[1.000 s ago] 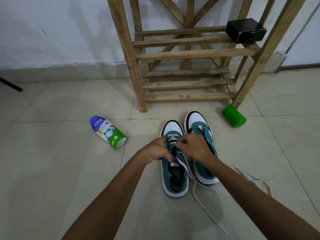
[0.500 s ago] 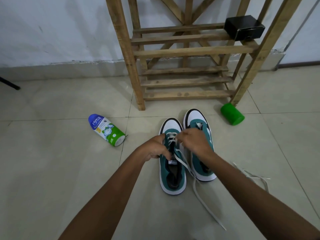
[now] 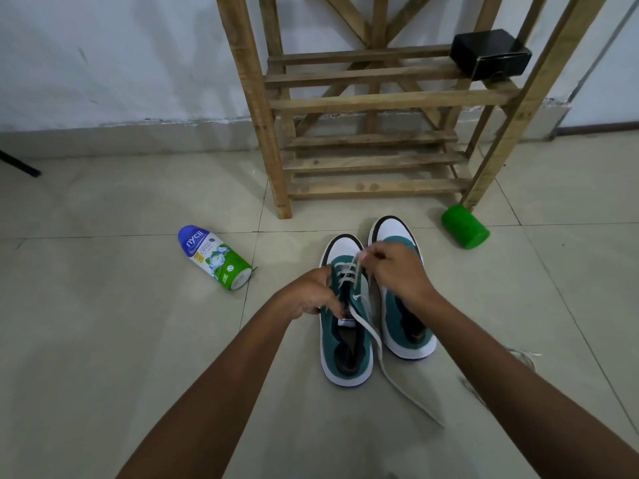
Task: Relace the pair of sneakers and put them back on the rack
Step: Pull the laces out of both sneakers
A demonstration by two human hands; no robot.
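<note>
Two teal-and-white sneakers stand side by side on a tiled floor, toes toward a wooden shoe rack (image 3: 373, 102). The left hand (image 3: 311, 293) grips the left sneaker (image 3: 345, 344) by its side, fingers curled. The right hand (image 3: 397, 271) pinches the white lace (image 3: 378, 347) above the eyelets, over the right sneaker (image 3: 408, 326). The lace's loose end trails across the floor toward the person.
</note>
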